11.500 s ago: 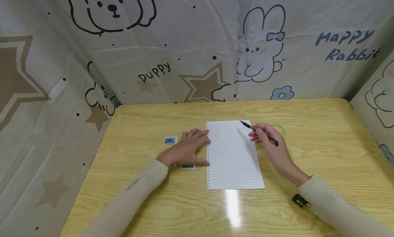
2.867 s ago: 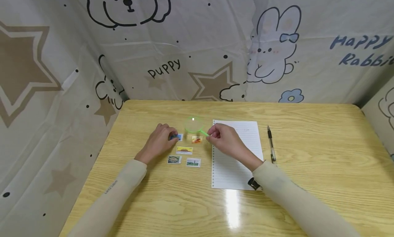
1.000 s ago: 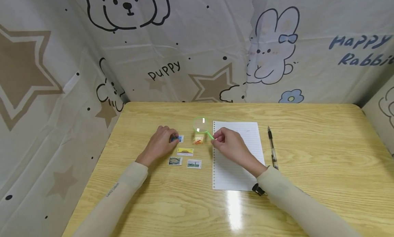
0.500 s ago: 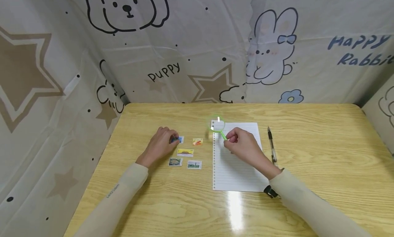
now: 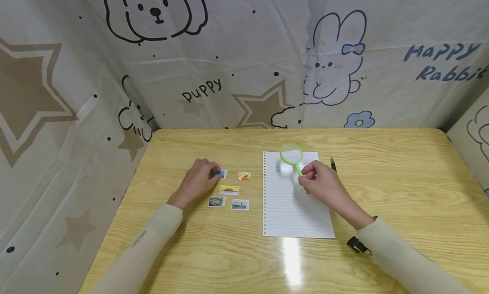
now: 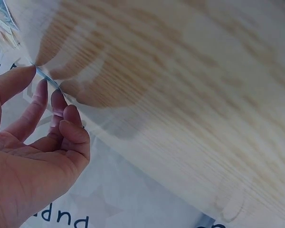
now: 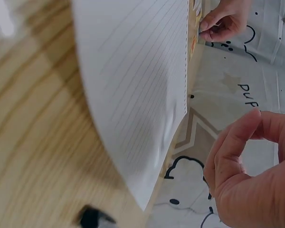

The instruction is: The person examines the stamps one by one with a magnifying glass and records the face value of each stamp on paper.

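Observation:
Between its thumb and fingertips, my left hand [image 5: 195,181] pinches a small blue postage stamp [image 5: 223,174], which shows as a thin edge in the left wrist view. Four-sided printed stamps lie around it: a red-and-yellow one [image 5: 244,176], a yellow one [image 5: 229,190], one with an oval building [image 5: 217,202] and a green one [image 5: 240,205]. My right hand [image 5: 322,181] holds a green-rimmed magnifying glass [image 5: 291,154] by its handle, above the upper part of a lined paper sheet [image 5: 286,213]. The right wrist view shows that hand's curled fingers [image 7: 228,152].
A black pen [image 5: 333,164] lies just right of the paper, mostly hidden behind my right hand. The wooden table [image 5: 401,179] meets a printed cloth backdrop [image 5: 244,43] along its far edge. A black strap fitting [image 5: 358,245] hangs at my right wrist.
The pen went from my right hand to the table, and the magnifying glass replaced it. Lately the glass moved right, from over the stamps to over the paper. My left hand stayed on the blue stamp.

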Action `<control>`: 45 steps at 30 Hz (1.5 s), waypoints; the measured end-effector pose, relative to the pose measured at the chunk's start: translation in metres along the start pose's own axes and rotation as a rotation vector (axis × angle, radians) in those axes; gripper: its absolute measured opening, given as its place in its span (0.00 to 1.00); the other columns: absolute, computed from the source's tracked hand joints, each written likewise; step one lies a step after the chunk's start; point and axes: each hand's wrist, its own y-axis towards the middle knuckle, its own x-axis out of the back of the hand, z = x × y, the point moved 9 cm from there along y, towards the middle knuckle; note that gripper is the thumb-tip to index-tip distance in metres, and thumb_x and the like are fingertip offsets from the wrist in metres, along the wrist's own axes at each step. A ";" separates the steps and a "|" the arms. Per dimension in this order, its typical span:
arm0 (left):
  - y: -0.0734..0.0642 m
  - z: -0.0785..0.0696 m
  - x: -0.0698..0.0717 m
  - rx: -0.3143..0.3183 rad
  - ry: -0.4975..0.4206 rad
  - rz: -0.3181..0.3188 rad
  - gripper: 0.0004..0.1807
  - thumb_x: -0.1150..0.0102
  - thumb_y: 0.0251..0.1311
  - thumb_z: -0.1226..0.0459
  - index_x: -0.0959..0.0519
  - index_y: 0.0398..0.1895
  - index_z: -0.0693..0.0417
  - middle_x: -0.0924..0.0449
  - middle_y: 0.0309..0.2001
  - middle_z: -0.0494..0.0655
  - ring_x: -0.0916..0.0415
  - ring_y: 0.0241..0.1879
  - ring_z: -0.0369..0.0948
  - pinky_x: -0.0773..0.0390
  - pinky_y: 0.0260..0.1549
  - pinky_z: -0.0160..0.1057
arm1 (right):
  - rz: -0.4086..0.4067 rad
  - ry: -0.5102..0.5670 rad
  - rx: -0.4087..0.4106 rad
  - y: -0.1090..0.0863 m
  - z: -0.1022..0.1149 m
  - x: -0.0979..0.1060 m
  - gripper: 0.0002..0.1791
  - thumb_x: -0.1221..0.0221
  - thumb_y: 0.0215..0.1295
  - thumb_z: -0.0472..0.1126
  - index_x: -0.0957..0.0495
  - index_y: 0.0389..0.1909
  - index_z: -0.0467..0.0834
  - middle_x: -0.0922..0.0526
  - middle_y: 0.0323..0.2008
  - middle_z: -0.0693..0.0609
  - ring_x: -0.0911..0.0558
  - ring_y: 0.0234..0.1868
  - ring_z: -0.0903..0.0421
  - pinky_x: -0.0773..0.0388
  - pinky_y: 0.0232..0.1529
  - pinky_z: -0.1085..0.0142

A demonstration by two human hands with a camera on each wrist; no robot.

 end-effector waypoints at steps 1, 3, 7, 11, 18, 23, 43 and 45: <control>0.000 0.000 0.000 -0.001 -0.001 -0.001 0.08 0.29 0.73 0.64 0.13 0.47 0.60 0.20 0.41 0.51 0.29 0.46 0.51 0.24 0.44 0.49 | -0.003 0.006 -0.004 -0.001 -0.003 0.003 0.12 0.36 0.70 0.36 0.22 0.49 0.34 0.19 0.35 0.47 0.16 0.30 0.55 0.22 0.31 0.64; -0.001 0.001 -0.002 -0.002 -0.005 -0.001 0.08 0.29 0.74 0.64 0.13 0.47 0.61 0.20 0.42 0.51 0.28 0.47 0.51 0.24 0.44 0.49 | -0.013 0.008 -0.014 -0.004 -0.009 0.008 0.12 0.37 0.70 0.36 0.23 0.50 0.34 0.19 0.35 0.47 0.16 0.30 0.55 0.21 0.31 0.65; -0.002 0.001 -0.003 -0.003 -0.006 -0.004 0.09 0.30 0.74 0.64 0.13 0.48 0.61 0.20 0.43 0.52 0.28 0.47 0.51 0.23 0.45 0.50 | -0.025 0.001 -0.030 -0.009 -0.018 0.018 0.13 0.37 0.71 0.36 0.23 0.51 0.34 0.19 0.36 0.47 0.16 0.31 0.55 0.19 0.32 0.66; -0.001 0.002 -0.005 0.012 -0.004 0.003 0.09 0.30 0.74 0.64 0.13 0.49 0.61 0.20 0.43 0.51 0.29 0.47 0.51 0.24 0.46 0.50 | -0.039 -0.002 -0.044 -0.013 -0.025 0.026 0.14 0.37 0.72 0.37 0.24 0.52 0.34 0.19 0.36 0.47 0.17 0.32 0.54 0.19 0.32 0.66; -0.002 0.002 -0.005 0.033 -0.008 0.017 0.08 0.29 0.74 0.64 0.14 0.48 0.60 0.20 0.43 0.51 0.28 0.48 0.51 0.23 0.46 0.51 | -0.050 0.000 -0.061 -0.020 -0.036 0.039 0.14 0.39 0.73 0.38 0.25 0.53 0.35 0.19 0.37 0.46 0.17 0.34 0.51 0.21 0.30 0.65; 0.000 0.002 -0.004 0.043 0.006 0.033 0.07 0.29 0.73 0.64 0.14 0.46 0.58 0.20 0.42 0.50 0.29 0.47 0.51 0.25 0.45 0.50 | -0.051 -0.014 -0.068 -0.022 -0.045 0.048 0.15 0.40 0.74 0.39 0.25 0.54 0.34 0.19 0.38 0.46 0.16 0.35 0.49 0.23 0.29 0.64; 0.002 -0.012 -0.001 -0.040 0.116 0.016 0.08 0.30 0.73 0.64 0.15 0.49 0.58 0.20 0.44 0.50 0.29 0.45 0.50 0.24 0.49 0.51 | -0.094 -0.149 -0.129 -0.041 -0.096 0.087 0.17 0.39 0.78 0.42 0.25 0.54 0.31 0.17 0.33 0.48 0.21 0.32 0.53 0.26 0.31 0.65; 0.001 -0.012 -0.001 -0.040 0.128 0.013 0.08 0.30 0.72 0.64 0.15 0.49 0.57 0.20 0.44 0.50 0.29 0.44 0.50 0.23 0.49 0.51 | -0.091 -0.149 -0.141 -0.043 -0.102 0.089 0.18 0.39 0.78 0.42 0.25 0.54 0.30 0.17 0.33 0.48 0.21 0.31 0.54 0.26 0.30 0.65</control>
